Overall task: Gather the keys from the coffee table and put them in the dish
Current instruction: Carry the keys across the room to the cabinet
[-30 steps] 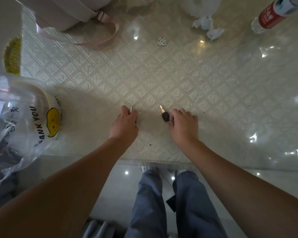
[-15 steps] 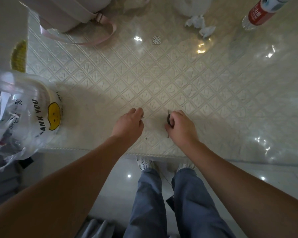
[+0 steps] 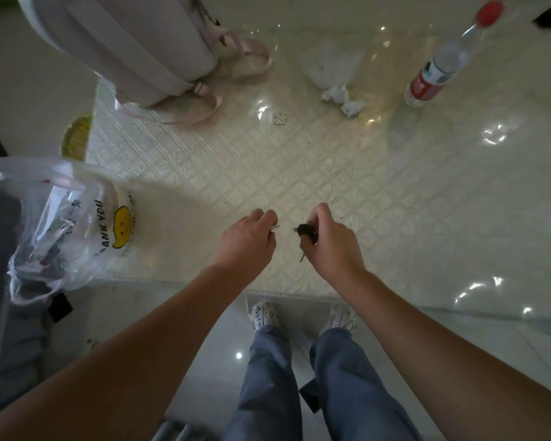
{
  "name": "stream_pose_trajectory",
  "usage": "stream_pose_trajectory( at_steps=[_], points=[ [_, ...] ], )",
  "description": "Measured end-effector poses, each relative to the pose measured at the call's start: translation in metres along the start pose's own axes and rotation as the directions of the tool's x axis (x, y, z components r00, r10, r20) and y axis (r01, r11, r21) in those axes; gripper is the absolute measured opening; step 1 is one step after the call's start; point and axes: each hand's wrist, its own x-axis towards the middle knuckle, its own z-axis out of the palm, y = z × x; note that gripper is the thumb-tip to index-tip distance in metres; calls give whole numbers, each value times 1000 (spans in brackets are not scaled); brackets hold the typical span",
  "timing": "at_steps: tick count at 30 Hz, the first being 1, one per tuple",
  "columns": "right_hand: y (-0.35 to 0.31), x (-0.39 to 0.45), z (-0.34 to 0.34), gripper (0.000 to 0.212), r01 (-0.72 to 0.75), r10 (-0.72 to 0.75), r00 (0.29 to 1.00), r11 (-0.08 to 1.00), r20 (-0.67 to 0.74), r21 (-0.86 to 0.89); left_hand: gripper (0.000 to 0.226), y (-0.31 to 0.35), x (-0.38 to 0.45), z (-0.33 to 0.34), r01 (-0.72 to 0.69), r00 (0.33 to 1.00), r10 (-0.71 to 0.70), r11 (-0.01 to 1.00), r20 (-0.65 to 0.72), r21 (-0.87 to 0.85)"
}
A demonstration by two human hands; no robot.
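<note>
Two keys (image 3: 305,230) between pinching fingers (image 3: 315,218)

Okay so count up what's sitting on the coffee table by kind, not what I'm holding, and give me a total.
Backpack: 1
Plastic bags: 2
Water bottle: 1
Crumpled tissues: 2
Small patterned square: 1
Total: 7

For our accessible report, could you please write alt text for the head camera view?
Seen from above, a person's right hand holds a black-headed key and the left hand pinches a small metal key over a patterned coffee table. A plastic bag, backpack and water bottle sit around them.
</note>
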Motion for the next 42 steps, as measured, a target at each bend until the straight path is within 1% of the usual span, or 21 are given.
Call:
stream_pose_trajectory(
  at_steps=[1, 3, 4, 7, 9, 12, 15, 20, 27, 31, 34, 38, 42],
  points=[
    [-5, -3, -11, 30, 4, -4, 1000, 1000, -3, 11, 15, 7, -1, -11, 0, 1000, 0, 1000, -16, -5],
    [-16, -8, -35, 44, 8, -9, 1000, 999, 4, 51, 16, 23, -4, -34, 0, 999, -1, 1000, -51, -11],
    [-21, -11, -48, 46, 16, -17, 1000, 997, 10, 71, 17, 31, -7, -47, -2, 997, 2, 1000, -73, -10],
    [-41, -17, -88, 26, 93, -92, 996, 992, -11, 82, 15, 54, -14, -87, -8, 990, 8, 1000, -137, 0],
    [-58, -22, -117, 20, 140, -138, 990, 987, -32, 81, 13, 69, -21, -114, -11, 984, 11, 1000, -179, -1],
    [-86, -33, -159, 18, 203, -198, 977, 976, -74, 73, 11, 92, -34, -150, -6, 978, 0, 999, -210, -31],
    [-115, -49, -198, 21, 251, -245, 965, 966, -95, 67, 10, 115, -52, -182, 3, 967, -10, 1000, -253, -31],
    [-159, -85, -242, 20, 327, -322, 938, 945, -129, 17, 15, 145, -82, -234, -13, 943, 6, 1000, -332, -20],
    [-201, -137, -272, 25, 328, -291, 915, 940, -280, 93, 12, 169, -120, -297, -82, 881, 32, 993, -472, -86],
    [-225, -155, -279, 24, 331, -309, 894, 944, -325, 12, 11, 166, -137, -318, -168, 851, 107, 983, -514, -74],
    [-249, -167, -278, 23, 353, -346, 868, 934, -356, -47, 11, 154, -146, -328, -240, 830, 191, 970, -524, -26],
    [-280, -187, -271, 23, 361, -395, 829, 919, -395, -161, 12, 134, -157, -340, -310, 820, 274, 951, -502, 13],
    [-295, -206, -261, 25, 338, -414, 800, 909, -434, -243, 14, 121, -161, -353, -432, 789, 408, 900, -458, 58]
  ],
)
